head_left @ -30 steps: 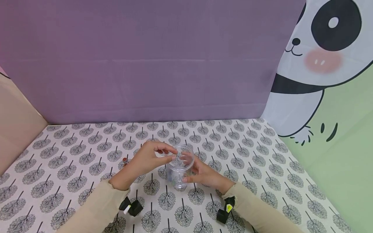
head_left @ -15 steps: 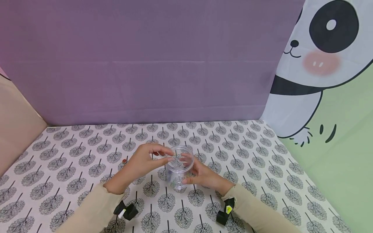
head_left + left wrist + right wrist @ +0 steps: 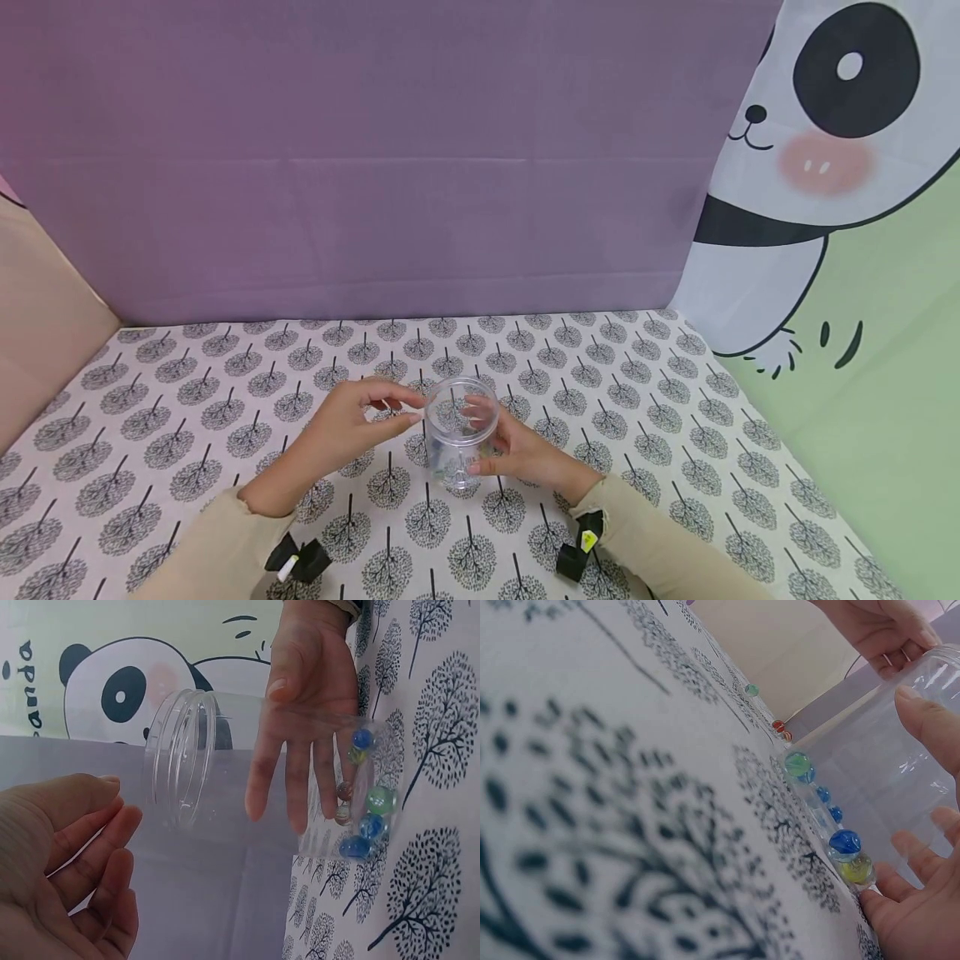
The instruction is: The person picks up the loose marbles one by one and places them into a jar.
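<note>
Left wrist shows a clear ribbed-neck jar (image 3: 225,765) holding coloured marbles (image 3: 364,817).

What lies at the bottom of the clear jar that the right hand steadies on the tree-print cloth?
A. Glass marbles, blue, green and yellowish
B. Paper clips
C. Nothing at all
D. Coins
A. In the left wrist view the clear jar has round glass marbles in blue, green and yellowish tones gathered at its base, with the right hand wrapped round its wall.
</note>
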{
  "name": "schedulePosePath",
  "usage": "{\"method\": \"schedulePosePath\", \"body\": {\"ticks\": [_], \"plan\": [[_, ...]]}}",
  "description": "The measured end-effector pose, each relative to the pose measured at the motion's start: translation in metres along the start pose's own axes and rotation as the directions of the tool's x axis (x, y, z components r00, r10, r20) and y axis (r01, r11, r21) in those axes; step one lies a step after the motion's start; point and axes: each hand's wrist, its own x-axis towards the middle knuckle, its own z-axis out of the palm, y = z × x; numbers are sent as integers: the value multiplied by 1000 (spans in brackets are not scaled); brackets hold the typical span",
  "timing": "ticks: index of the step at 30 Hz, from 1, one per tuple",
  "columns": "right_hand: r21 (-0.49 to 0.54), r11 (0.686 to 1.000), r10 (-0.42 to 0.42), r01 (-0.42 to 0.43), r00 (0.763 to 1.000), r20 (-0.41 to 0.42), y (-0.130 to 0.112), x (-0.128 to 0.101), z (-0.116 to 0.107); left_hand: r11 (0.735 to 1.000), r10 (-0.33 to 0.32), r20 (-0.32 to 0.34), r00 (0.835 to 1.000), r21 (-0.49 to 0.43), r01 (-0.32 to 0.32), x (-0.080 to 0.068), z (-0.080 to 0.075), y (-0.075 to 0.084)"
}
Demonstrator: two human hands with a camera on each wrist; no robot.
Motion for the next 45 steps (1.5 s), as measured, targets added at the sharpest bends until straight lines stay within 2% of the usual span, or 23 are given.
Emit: {"method": "schedulePosePath", "body": {"ticks": [7,15,22,31,38,41,45], "plan": [[-11,1000,-9,9,1000,0,1,0,0,999,-26,-4,1000,43,26,-11,-7,-2],[-38,999,-2,2,1000,-6,2,1,0,993,-55,-3,998,106,55,-23,-20,-13],[-43,999,-2,1,1000,-15,1,2,-2,991,-109,-7,994,78,109,-32,-31,-24],[-42,999,-8,7,1000,-14,3,3,-2,987,-113,-50,992,109,118,-42,-43,-38],[-54,998,8,-9,1000,-17,4,2,-2,967,-180,-80,980,169,191,-51,-52,-47],[-45,999,11,-12,1000,-15,3,1,-1,964,-181,-89,979,182,195,-54,-54,-51],[-35,999,15,-16,1000,-18,2,0,0,974,-132,-98,986,174,147,-56,-56,-56]]}}
